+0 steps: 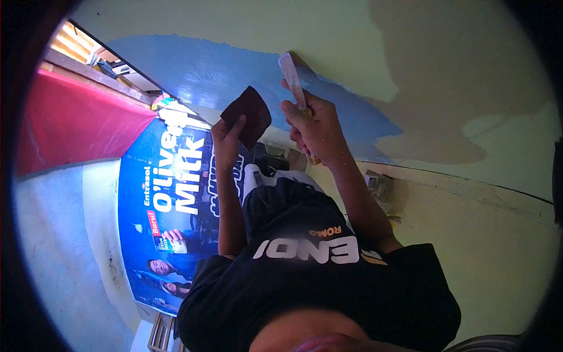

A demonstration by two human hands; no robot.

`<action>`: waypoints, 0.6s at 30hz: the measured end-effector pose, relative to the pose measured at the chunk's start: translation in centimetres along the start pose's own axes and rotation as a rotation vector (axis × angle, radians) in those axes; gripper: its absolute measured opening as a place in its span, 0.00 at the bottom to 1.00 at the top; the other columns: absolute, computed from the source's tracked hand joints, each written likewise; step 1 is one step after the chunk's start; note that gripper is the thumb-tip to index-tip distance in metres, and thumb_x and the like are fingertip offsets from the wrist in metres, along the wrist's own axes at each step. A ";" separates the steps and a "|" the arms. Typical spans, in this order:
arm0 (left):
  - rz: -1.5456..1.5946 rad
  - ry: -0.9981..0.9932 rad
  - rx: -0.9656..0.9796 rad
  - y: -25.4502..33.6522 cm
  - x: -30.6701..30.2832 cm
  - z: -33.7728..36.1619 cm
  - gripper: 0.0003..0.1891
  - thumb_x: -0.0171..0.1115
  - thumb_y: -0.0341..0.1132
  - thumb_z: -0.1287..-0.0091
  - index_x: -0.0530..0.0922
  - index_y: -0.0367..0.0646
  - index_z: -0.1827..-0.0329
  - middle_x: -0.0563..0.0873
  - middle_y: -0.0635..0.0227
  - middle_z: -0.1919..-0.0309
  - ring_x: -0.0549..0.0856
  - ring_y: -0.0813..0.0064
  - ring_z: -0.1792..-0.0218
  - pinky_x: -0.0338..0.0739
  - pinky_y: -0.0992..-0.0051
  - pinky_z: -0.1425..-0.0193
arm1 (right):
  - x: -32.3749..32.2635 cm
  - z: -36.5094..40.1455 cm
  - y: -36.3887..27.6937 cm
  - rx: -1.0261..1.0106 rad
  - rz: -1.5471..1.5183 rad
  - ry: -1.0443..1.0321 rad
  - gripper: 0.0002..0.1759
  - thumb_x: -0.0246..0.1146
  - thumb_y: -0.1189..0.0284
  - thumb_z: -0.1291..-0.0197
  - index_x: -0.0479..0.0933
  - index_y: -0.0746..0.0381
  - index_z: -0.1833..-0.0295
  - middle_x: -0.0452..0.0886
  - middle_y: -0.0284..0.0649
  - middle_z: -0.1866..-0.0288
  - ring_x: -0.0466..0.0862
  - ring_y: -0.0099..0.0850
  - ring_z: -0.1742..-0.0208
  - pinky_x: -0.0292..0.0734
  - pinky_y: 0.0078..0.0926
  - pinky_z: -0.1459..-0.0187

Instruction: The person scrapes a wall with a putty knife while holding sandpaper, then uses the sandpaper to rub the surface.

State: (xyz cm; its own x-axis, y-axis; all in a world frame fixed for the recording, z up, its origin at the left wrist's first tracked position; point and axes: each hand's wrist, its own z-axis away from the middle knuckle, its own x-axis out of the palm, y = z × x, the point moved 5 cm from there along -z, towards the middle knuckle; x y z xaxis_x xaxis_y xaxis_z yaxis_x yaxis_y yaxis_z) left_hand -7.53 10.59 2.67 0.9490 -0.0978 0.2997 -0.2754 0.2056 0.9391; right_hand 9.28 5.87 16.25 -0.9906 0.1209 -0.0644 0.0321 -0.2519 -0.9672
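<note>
My left hand [230, 134] pinches a dark brown sheet of sandpaper [251, 116], thumb on its near face, and holds it up before the wall. To its right, my right hand [318, 126] is wrapped round the handle of a putty knife [291, 73]. Its whitish, smeared blade points up and overlaps the blue patch [217, 67] on the wall in this view. A bit of yellowish handle shows below the fist. Pale specks dot the right hand and wrist.
The wall [434, 35] around the blue patch is cream, with a broad shadow on the right. A blue milk banner [176, 205] hangs at the left, below a red cloth [88, 123]. A small object [378, 185] lies low by the wall, right of my arm.
</note>
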 end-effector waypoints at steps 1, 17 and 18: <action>0.010 0.005 -0.010 0.0 -0.1 -0.1 0.12 0.62 0.29 0.33 0.81 0.34 0.50 0.87 0.67 0.59 0.83 0.80 0.59 0.77 0.78 0.52 | -0.2 0.2 0.1 0.011 -0.006 0.017 0.28 0.62 0.66 0.34 0.67 0.62 0.31 0.68 0.28 0.79 0.66 0.14 0.85 0.61 0.16 0.85; 0.106 -0.021 -0.042 -0.2 0.0 0.3 0.13 0.61 0.29 0.33 0.81 0.34 0.48 0.87 0.66 0.58 0.84 0.79 0.58 0.76 0.77 0.51 | 0.7 -1.7 -1.0 -0.080 0.080 -0.027 0.28 0.63 0.64 0.34 0.69 0.65 0.33 0.69 0.29 0.80 0.67 0.14 0.84 0.59 0.16 0.85; 0.110 -0.018 -0.045 -0.2 0.1 0.3 0.13 0.61 0.29 0.33 0.81 0.34 0.48 0.87 0.66 0.58 0.84 0.79 0.58 0.77 0.77 0.51 | 0.9 -1.8 -1.2 -0.108 0.084 -0.025 0.28 0.63 0.64 0.34 0.69 0.65 0.33 0.69 0.29 0.80 0.66 0.14 0.84 0.59 0.16 0.85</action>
State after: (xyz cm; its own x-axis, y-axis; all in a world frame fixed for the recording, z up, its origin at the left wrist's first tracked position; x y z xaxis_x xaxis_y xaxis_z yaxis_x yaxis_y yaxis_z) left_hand -7.46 10.22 2.52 0.9104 -0.0897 0.4040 -0.3703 0.2592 0.8920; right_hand 8.56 8.02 16.88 -0.9868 0.0790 -0.1416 0.1282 -0.1547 -0.9796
